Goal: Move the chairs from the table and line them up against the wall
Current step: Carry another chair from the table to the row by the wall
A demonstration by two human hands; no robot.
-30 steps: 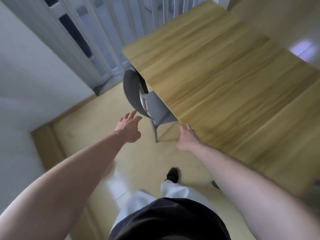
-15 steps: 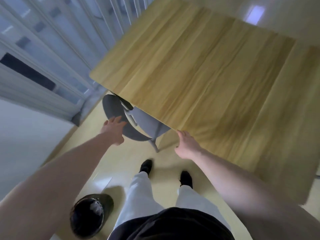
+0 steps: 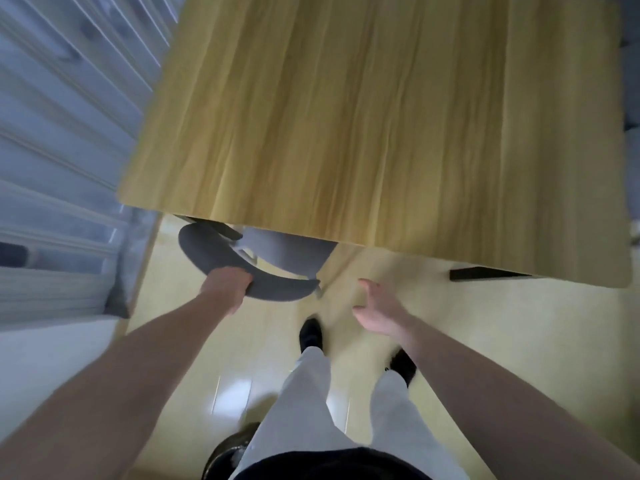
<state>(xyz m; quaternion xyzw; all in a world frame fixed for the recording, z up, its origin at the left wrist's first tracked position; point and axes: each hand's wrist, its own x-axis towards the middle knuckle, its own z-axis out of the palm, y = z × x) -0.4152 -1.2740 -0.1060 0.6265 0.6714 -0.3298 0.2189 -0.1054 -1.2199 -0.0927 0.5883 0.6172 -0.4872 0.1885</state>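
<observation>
Both arms are bare all the way down, no sleeves or watch showing on the left hand [image 3: 227, 285] or right hand [image 3: 379, 311]. Light grey-white trousers [image 3: 304, 403], black shoes [image 3: 310, 332], and a black top [image 3: 332, 465] at the bottom edge.

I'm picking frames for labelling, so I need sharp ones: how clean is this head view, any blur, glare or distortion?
Head view: motion blur smears the slatted doors at left and softens the wooden table; the left hand gripping the grey chair backrest and the open right hand are soft-edged; white glare patches sit on the glossy floor; wide-angle distortion splays the forearms outward.
</observation>
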